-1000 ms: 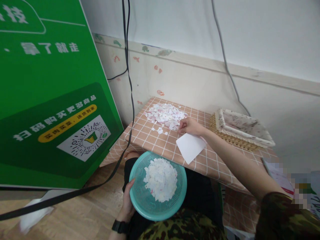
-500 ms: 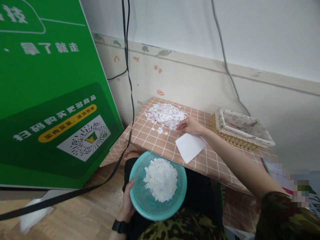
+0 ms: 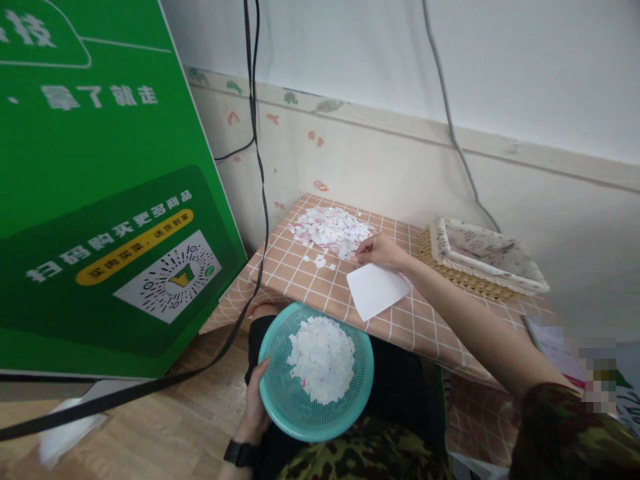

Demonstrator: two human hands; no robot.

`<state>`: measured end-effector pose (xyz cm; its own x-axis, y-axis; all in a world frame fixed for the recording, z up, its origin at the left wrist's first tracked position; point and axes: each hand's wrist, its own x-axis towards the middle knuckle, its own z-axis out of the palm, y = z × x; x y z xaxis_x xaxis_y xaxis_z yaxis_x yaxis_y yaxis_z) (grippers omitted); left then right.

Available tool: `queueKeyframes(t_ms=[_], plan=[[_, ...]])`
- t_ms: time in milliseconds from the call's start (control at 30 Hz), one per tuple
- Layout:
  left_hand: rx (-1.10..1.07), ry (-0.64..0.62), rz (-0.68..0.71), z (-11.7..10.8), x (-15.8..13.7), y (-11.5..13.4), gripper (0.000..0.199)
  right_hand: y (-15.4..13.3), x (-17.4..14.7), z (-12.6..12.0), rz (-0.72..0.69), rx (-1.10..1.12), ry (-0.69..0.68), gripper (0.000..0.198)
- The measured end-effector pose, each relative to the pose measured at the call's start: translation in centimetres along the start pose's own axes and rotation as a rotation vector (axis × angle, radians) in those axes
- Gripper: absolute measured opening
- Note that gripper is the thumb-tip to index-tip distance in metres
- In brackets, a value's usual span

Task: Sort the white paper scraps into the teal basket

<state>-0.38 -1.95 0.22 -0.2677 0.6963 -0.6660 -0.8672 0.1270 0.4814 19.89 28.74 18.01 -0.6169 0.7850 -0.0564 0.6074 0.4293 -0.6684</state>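
My left hand point(image 3: 257, 400) grips the left rim of a round turquoise plastic colander point(image 3: 277, 413) on my lap, thumb over the edge. A mound of small torn white paper pieces point(image 3: 321, 360) fills its middle. Over the table, my right hand point(image 3: 383, 252) is closed, its curled fingertips at the right edge of a second heap of paper scraps point(image 3: 327, 227), some with pink marks. A blank white card point(image 3: 377, 291) sticks out from under this hand towards me; it seems held by the lower fingers, which are partly hidden.
A checked brown cloth covers the table point(image 3: 310, 290). Behind my right forearm stands a cloth-lined wicker basket point(image 3: 487, 260). A black strap point(image 3: 260, 267) hangs between me and a large green sign panel point(image 3: 100, 200) at the left. The wall runs along the table's back.
The white card has shifted slightly left and away from me and turned a little. My right hand has moved a touch to the right. My left hand and the colander stay put.
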Motion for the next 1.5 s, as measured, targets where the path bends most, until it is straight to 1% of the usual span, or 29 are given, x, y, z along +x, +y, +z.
queueKeyframes(t_ms=[200,367,600,833,933,1067,1300,1500], plan=[[0.0,-0.007,0.022,0.1,0.0,0.1,0.017,0.5,0.0,0.0,0.027,0.003,0.006,0.032],[-0.011,-0.009,0.013,0.1,0.0,0.1,0.015,0.5,-0.2,-0.2,0.023,0.112,-0.059,0.024],[-0.013,-0.033,0.016,-0.1,0.1,0.0,0.018,0.0,-0.6,-0.8,0.073,0.272,-0.157,0.015],[0.015,-0.001,0.009,0.2,0.0,0.1,0.018,-0.1,-1.0,-1.5,0.08,0.332,-0.162,0.023],[0.01,0.004,0.007,0.1,0.0,0.1,0.019,0.0,-1.0,-1.5,0.1,0.35,-0.156,0.025],[-0.009,-0.031,0.007,-0.3,0.2,-0.1,0.019,0.3,-0.7,-1.6,0.155,0.35,-0.111,0.025],[0.005,-0.01,0.009,-0.1,0.3,-0.1,0.02,0.7,0.3,-2.4,0.226,0.221,-0.022,0.023],[0.019,-0.004,0.033,-0.2,0.3,0.0,0.02,-0.1,0.4,-2.0,0.252,0.193,0.007,0.025]])
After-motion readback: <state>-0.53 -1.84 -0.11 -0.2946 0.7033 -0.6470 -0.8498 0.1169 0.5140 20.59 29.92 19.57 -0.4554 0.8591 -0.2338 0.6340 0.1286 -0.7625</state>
